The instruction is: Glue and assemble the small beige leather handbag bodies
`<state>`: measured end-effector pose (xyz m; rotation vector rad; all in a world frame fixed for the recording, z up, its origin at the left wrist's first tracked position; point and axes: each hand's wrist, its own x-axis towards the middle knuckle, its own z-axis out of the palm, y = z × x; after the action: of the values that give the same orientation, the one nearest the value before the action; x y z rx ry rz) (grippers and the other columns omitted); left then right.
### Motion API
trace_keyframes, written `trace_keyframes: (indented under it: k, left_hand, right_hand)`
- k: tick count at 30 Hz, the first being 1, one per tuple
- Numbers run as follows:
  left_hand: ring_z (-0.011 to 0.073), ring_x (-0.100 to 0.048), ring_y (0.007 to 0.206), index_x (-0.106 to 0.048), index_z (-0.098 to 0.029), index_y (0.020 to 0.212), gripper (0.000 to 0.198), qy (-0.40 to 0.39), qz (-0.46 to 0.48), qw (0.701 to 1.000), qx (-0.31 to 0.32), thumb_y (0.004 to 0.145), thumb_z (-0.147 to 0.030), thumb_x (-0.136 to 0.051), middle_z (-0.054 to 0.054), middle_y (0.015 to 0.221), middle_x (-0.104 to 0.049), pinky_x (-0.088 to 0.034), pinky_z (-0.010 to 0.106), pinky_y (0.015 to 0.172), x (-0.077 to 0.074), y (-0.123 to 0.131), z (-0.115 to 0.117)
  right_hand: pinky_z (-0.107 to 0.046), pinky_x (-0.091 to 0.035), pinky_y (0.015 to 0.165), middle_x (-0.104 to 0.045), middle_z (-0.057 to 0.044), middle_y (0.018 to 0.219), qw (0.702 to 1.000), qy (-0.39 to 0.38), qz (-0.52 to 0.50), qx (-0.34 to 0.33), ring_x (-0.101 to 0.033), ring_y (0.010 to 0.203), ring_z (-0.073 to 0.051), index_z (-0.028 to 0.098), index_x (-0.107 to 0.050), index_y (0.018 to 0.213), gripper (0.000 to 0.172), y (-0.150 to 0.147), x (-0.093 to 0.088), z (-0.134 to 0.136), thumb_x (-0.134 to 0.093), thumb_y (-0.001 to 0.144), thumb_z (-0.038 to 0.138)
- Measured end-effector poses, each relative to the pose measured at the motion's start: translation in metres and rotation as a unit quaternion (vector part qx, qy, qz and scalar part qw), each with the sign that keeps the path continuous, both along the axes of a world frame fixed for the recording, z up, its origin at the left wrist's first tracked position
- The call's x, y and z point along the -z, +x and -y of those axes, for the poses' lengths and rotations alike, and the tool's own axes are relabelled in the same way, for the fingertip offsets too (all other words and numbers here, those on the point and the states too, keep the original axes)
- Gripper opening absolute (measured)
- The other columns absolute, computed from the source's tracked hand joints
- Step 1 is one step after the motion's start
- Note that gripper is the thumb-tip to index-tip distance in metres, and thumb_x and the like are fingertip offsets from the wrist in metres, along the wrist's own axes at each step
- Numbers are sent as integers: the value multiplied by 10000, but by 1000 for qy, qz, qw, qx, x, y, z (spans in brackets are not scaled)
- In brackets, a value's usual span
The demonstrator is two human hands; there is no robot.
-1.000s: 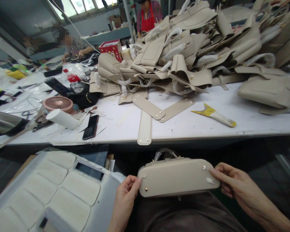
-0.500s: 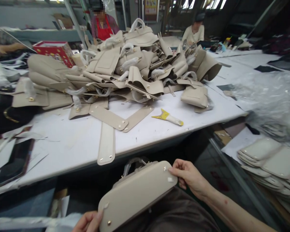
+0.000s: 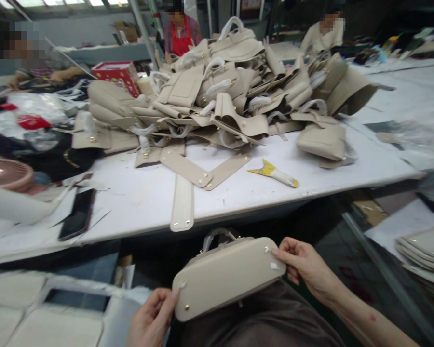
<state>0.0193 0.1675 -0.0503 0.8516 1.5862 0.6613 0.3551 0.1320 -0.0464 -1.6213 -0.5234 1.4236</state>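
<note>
Beyond the left grip (image 3: 152, 315) and the right grip (image 3: 305, 267), a long white bench (image 3: 130, 202) in a workshop. Heaped along its far side, a pile (image 3: 231, 86) of beige bag parts with wrapped handles. Straight ahead of the grips, near the bench's edge, flat studded straps (image 3: 183, 202), with one overhanging the rim. Just right of those, a yellow scraper (image 3: 275, 174).

Ahead and left of the left grip:
- a dark phone (image 3: 77, 214)
- a white roll (image 3: 14, 207)
- a pink fan (image 3: 5, 173)
- farther back, a red box (image 3: 115, 74)

Beside the left grip, low down, a white moulded tray (image 3: 39, 327). Well off to the right of the right grip, stacked pale trays (image 3: 423, 250). At the far benches, three people: one in a red apron (image 3: 181, 41), one in a cream top (image 3: 323, 41), one at far left (image 3: 39, 72).

Between the grips, the bag (image 3: 227, 279), beige, lying across a lap (image 3: 267, 323) in dark brown cloth, below the bench's edge. Studded base turned up toward the view, right end higher, wrapped handle peeking out behind.

Left grip low at the bottom edge, fingers curled shut on the bag's left end, one fingertip at a small white tab. Right grip reaching in from the right on a bare forearm, thumb and forefinger pinched on the base's right end next to a white sticker, remaining fingers curled underneath.
</note>
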Motion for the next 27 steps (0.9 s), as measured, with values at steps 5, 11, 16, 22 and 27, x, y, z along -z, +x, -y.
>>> trace_keyframes:
  k: [5, 11, 16, 22, 27]
  left_hand:
    - [80, -303, 534, -537, -157, 717, 494, 32, -23, 997, 62, 761, -635, -655, -61, 569, -373, -226, 204, 494, -8, -2, -2]
    - [88, -312, 543, -521, -166, 754, 427, 47, -53, 993, 93, 868, -575, -562, -61, 585, -384, -235, 215, 512, -8, -5, -1]
    - [101, -350, 556, -547, -163, 747, 450, 54, -85, 988, 114, 881, -592, -523, -46, 591, -411, -254, 220, 515, -10, -5, -1]
    - [114, -367, 562, -553, -168, 731, 465, 61, -103, 986, 117, 880, -606, -507, -37, 586, -420, -264, 226, 517, -13, -4, -1]
    - [132, -431, 591, -555, -177, 711, 467, 78, -158, 976, 128, 891, -603, -487, -7, 618, -504, -300, 231, 543, -17, -1, -3]
  right_hand:
    - [-176, -265, 367, -420, 68, 554, 999, -21, 25, -16, -347, 396, -34, 161, -516, 645, 506, 4, 6, 1, -815, 644, 569]
    - [-189, -270, 379, -431, 50, 576, 998, -45, 39, -20, -355, 417, -46, 161, -542, 636, 517, 7, 14, 1, -829, 596, 589]
    - [-212, -287, 381, -432, 42, 563, 997, -46, 56, -25, -356, 423, -66, 170, -551, 629, 521, 6, 15, 0, -827, 572, 608]
    - [-219, -325, 374, -434, 39, 580, 997, -35, 66, -34, -362, 426, -70, 174, -552, 630, 518, 7, 16, 2, -796, 609, 630]
    - [-219, -354, 392, -450, 37, 585, 994, -31, 84, -62, -402, 439, -76, 172, -549, 647, 507, 9, 18, 2, -763, 664, 632]
